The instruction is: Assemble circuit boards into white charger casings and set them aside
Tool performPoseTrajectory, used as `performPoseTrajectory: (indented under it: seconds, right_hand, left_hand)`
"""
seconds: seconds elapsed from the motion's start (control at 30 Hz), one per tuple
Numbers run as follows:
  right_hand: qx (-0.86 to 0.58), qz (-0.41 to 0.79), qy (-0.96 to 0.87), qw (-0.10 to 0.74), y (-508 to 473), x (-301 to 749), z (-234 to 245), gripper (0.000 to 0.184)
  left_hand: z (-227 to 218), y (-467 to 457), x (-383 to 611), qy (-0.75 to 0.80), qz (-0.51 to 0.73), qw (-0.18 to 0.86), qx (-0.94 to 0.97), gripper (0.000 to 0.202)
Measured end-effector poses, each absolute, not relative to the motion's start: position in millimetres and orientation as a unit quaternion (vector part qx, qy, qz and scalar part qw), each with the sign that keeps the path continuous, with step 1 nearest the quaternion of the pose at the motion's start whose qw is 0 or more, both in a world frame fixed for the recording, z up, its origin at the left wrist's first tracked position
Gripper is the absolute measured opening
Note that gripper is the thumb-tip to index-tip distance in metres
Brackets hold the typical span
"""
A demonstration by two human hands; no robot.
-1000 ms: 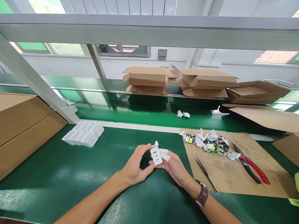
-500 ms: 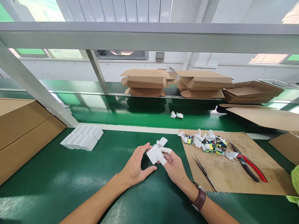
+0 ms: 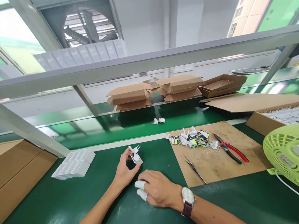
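Observation:
My left hand [image 3: 126, 168] grips a small white charger housing [image 3: 136, 159] between thumb and fingers. A white plug piece [image 3: 134, 150] with two prongs stands up at the housing's mouth, with something metallic or wired just inside. Below and to the right, my right hand [image 3: 157, 188] hovers or rests over the green table, back upward. White finger cots cover two of its fingers, which bend loosely with a gap between them. Nothing shows in that hand. Further left sits a block of white housings [image 3: 74, 164] in two rows.
On a brown cardboard sheet [image 3: 219, 171] lie several circuit boards with plugs [image 3: 193, 138], tweezers [image 3: 193, 169] and red-black pliers [image 3: 231, 148]. A green fan [image 3: 283, 152] stands at right. One more board [image 3: 159, 120] lies on the belt behind. Cardboard boxes [image 3: 130, 95] line the back.
My right hand has let go of the white housing and drawn back toward me. My left hand now holds it alone, turned so its mouth and plug face up. The view has tilted and swung right.

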State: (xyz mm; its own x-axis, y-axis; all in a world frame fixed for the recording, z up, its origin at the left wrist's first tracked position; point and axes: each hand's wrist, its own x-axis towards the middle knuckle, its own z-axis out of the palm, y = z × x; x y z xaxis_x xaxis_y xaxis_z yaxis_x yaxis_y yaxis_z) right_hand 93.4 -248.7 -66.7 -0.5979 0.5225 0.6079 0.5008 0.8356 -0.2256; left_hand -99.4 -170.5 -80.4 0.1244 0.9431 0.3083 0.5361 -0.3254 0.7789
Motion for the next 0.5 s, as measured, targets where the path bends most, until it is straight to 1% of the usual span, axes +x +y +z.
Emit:
performPoseTrajectory:
  seconds: [0.1,0.2,0.33,0.43,0.5]
  right_hand:
    - [-0.256,-0.029,-0.936,0.239,-251,86,-67,0.015]
    - [-0.248,-0.044,-0.949,0.190,-252,84,-64,0.018]
    - [-0.261,-0.054,-0.945,0.190,-252,85,-67,0.022]
    - [-0.260,-0.072,-0.940,0.208,-249,82,-78,0.021]
    - [-0.249,-0.084,-0.939,0.221,-245,76,-89,0.018]
  left_hand:
    - [-75,-156,-88,0.498,0.405,0.265,0.720,0.074]
    - [-67,-143,-63,0.468,0.380,0.302,0.739,0.079]
    - [-63,-126,-23,0.429,0.346,0.359,0.753,0.082]
    - [-64,-111,-6,0.406,0.330,0.401,0.752,0.087]
    - [-63,-99,-6,0.379,0.305,0.426,0.762,0.094]
